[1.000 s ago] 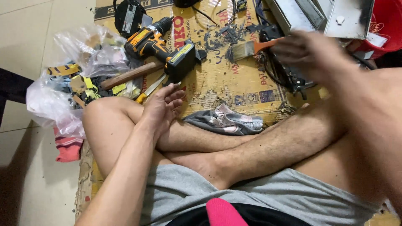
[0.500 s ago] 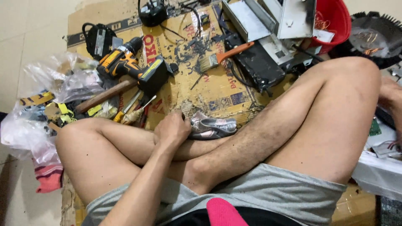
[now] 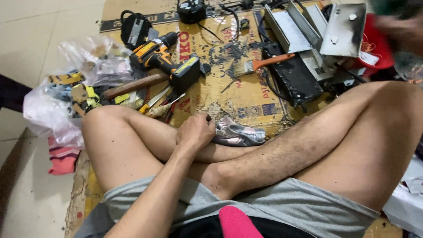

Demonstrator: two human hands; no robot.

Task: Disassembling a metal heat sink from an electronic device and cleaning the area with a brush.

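Observation:
I sit cross-legged on a sheet of cardboard (image 3: 229, 99). My left hand (image 3: 196, 132) rests on my left shin with its fingers curled and nothing visible in them, right beside a crumpled grey cloth (image 3: 242, 134). My right hand (image 3: 403, 28) is a blur at the top right corner, next to a red container (image 3: 379, 46); what it holds cannot be made out. An orange and black cordless drill (image 3: 165, 59) lies ahead of my left knee, with a wooden-handled hammer (image 3: 132, 86) beside it.
An orange-handled paintbrush (image 3: 264, 64) lies by a black opened device (image 3: 293, 81) and grey metal covers (image 3: 343, 28). Dark debris is scattered over the cardboard. Clear plastic bags of small parts (image 3: 66, 101) sit at the left, a black charger (image 3: 134, 28) behind them.
My left hand slid off the knee down onto the shin and curled its fingers. My right hand swung away to the far right, and the view shifted with it.

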